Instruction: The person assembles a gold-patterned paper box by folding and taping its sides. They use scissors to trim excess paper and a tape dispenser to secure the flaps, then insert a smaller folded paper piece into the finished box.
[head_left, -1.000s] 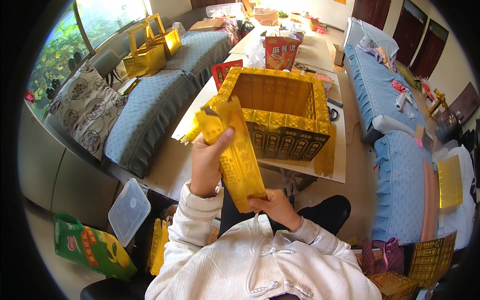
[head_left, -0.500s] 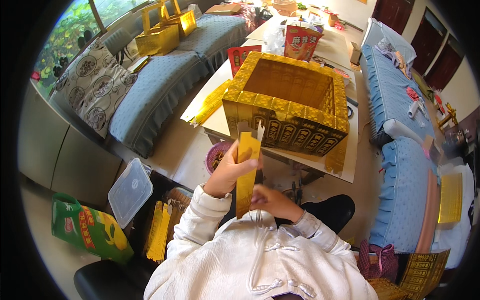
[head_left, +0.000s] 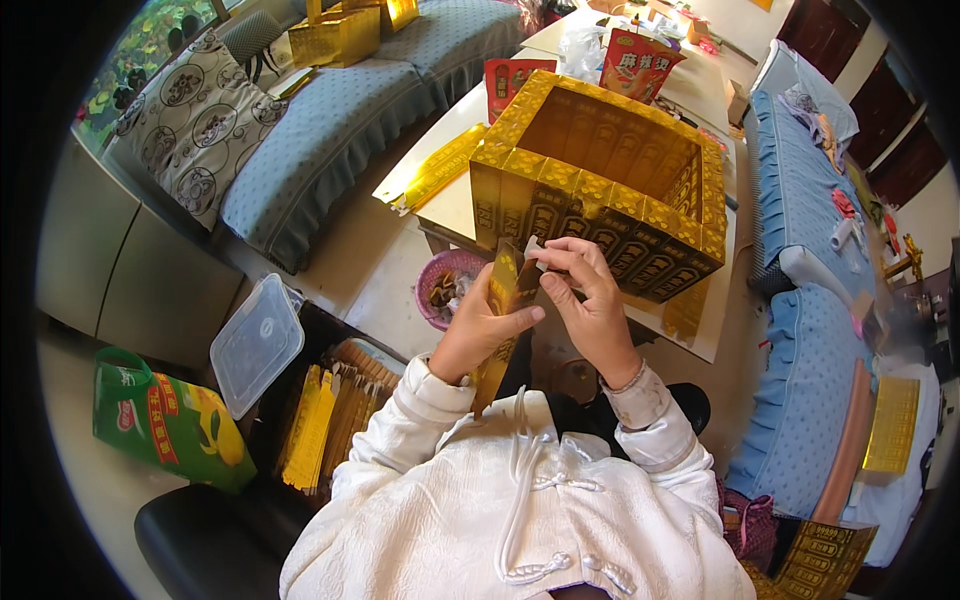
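Note:
My left hand [head_left: 478,328] is closed around a long, narrow folded gold cardboard strip [head_left: 503,280], which stands upright in front of my chest. With fingers bent, my right hand [head_left: 592,312] pinches a pale flap [head_left: 537,252] at the strip's far end. Just beyond both hands, a large open-topped gold box [head_left: 600,232], built of similar patterned pieces, stands on the table [head_left: 455,215]. More flat gold strips [head_left: 440,168] lie on the table left of the box.
A pink basket [head_left: 430,300] with scraps is below my left hand. At lower left are a container of gold strips [head_left: 312,430], a clear plastic lid [head_left: 258,345] and a green bag [head_left: 170,425]. Blue-covered sofas [head_left: 310,150] flank the table. Red packets [head_left: 640,65] stand behind the box.
My right hand has moved up from the strip's near end to the flap at its far end. The strip has turned, showing a patterned side. The view has shifted slightly.

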